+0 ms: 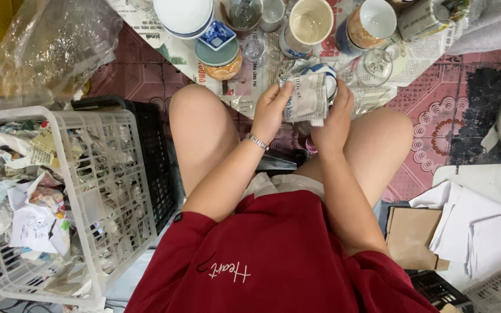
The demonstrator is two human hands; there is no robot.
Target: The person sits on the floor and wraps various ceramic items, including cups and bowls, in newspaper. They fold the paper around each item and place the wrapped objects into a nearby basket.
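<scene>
Both hands hold one bundle: the left hand [271, 110] pinches the near edge of the newspaper wrap [307, 97] with fingers curled over it, and the right hand [334, 119] cups the far side, its grip closed round the blue-and-white cup [325, 72] that shows at the top of the paper. The bundle is held in the air between the knees, just short of the crockery laid out on newspaper on the floor [482, 87]. The wrap's long axis runs roughly up and down the view, away from the person; the cup's rim seems to face away and slightly right, though paper hides most of it. Risk, in my judgement: the paper is loose at its lower edge, so the cup could slip out and strike the tall cream mug [310, 24] or the clear glass [376, 65] lying directly beyond it. The lidded jar [220, 58] stands close left of the bundle. A white plastic basket [111, 191] of crumpled paper sits to the person's left; flat white sheets [476, 220] lie to the right.
</scene>
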